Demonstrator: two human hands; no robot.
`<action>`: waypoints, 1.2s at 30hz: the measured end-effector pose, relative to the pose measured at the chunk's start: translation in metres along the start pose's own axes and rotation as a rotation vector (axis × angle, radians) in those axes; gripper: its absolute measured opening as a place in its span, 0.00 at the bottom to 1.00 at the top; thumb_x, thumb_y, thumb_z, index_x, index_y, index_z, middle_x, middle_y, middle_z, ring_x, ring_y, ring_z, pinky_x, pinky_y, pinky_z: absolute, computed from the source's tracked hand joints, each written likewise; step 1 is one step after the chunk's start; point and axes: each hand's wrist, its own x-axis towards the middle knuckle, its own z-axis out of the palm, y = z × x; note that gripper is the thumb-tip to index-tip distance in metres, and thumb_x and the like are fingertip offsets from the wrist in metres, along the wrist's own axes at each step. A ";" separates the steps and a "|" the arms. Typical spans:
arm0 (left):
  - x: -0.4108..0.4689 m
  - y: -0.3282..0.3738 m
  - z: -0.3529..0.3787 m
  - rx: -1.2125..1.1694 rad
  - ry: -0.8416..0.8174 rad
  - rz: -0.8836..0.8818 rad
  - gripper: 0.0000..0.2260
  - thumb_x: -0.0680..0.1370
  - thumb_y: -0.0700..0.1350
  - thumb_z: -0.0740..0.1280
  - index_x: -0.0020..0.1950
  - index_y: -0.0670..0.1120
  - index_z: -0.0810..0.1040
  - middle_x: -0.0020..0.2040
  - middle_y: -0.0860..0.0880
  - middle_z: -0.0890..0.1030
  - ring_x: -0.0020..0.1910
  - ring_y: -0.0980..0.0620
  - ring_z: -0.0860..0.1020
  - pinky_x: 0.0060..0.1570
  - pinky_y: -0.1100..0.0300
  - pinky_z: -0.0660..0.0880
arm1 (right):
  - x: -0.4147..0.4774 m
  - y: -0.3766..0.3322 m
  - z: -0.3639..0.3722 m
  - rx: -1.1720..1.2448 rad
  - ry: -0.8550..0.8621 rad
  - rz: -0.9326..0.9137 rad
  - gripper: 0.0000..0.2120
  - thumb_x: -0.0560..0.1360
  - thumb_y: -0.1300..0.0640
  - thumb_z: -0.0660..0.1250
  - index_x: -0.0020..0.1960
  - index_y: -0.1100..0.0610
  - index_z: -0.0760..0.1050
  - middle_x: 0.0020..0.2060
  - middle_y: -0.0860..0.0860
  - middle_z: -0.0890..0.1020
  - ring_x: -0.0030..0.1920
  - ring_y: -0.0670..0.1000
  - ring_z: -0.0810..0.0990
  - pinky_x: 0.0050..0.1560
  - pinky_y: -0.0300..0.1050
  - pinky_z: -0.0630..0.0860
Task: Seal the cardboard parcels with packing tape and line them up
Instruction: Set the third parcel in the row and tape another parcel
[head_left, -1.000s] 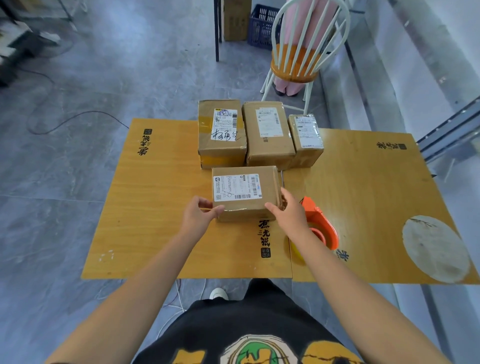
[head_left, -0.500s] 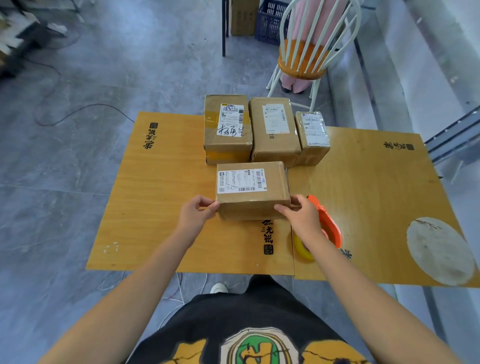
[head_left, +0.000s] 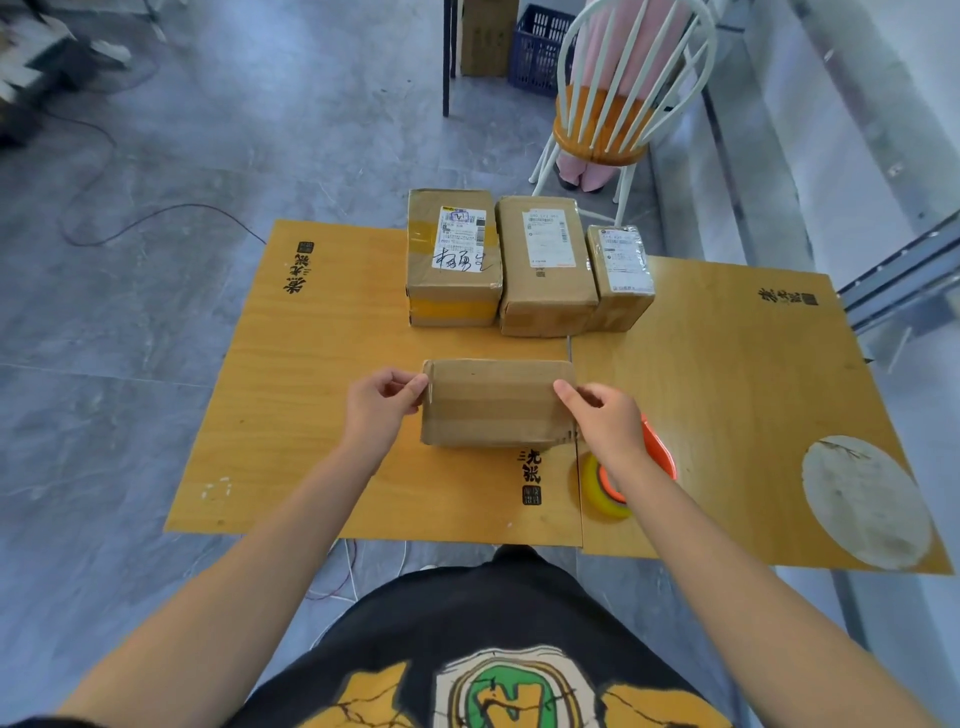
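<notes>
Item 1, parcel (head_left: 496, 402): brown cardboard box held over the middle of the worktop (head_left: 322, 389), on the left board just beside the seam between the two boards. A plain face is turned upward toward the camera, with no label showing. A wide, slightly glossy band of tape runs lengthwise across that face. The right end looks ragged along its edge. Whether the lower edge rests on the worktop cannot be told.

Item 2, left hand (head_left: 376, 410): grip pinching the parcel's left end, thumb at the upper corner, fingers curled.

Item 3, right hand (head_left: 605, 423): grip pinching the right end, thumb on the upper corner, fingers curled behind.

Item 4, row of three parcels at the far edge, side by side and touching: the left one (head_left: 452, 260) with yellowish tape and a white label bearing black handwriting; the middle one (head_left: 545, 265) with a white label; the small right one (head_left: 621, 275) with a label under glossy film.

Item 5, orange tape dispenser (head_left: 660, 452) with a yellowish tape roll (head_left: 597, 486): on the right board near the front edge, partly hidden by the right wrist.
</notes>
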 end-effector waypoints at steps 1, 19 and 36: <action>-0.002 0.000 0.002 0.008 0.001 0.010 0.06 0.78 0.44 0.71 0.44 0.43 0.82 0.40 0.45 0.82 0.40 0.51 0.80 0.47 0.56 0.80 | -0.001 0.001 0.002 0.000 0.002 0.012 0.24 0.78 0.42 0.67 0.54 0.64 0.80 0.47 0.56 0.84 0.51 0.57 0.82 0.54 0.52 0.79; -0.002 0.005 0.018 0.156 -0.053 -0.050 0.16 0.76 0.52 0.73 0.59 0.49 0.74 0.47 0.50 0.78 0.45 0.52 0.77 0.44 0.57 0.77 | 0.015 0.038 -0.017 0.237 -0.324 0.112 0.32 0.68 0.42 0.77 0.68 0.52 0.76 0.58 0.45 0.83 0.61 0.48 0.80 0.67 0.51 0.74; 0.000 0.016 0.024 0.349 -0.056 -0.042 0.15 0.77 0.51 0.71 0.58 0.47 0.71 0.46 0.46 0.77 0.40 0.53 0.74 0.36 0.59 0.70 | 0.023 0.035 -0.008 0.232 -0.241 0.135 0.27 0.70 0.47 0.78 0.66 0.55 0.77 0.56 0.48 0.82 0.56 0.49 0.82 0.55 0.48 0.82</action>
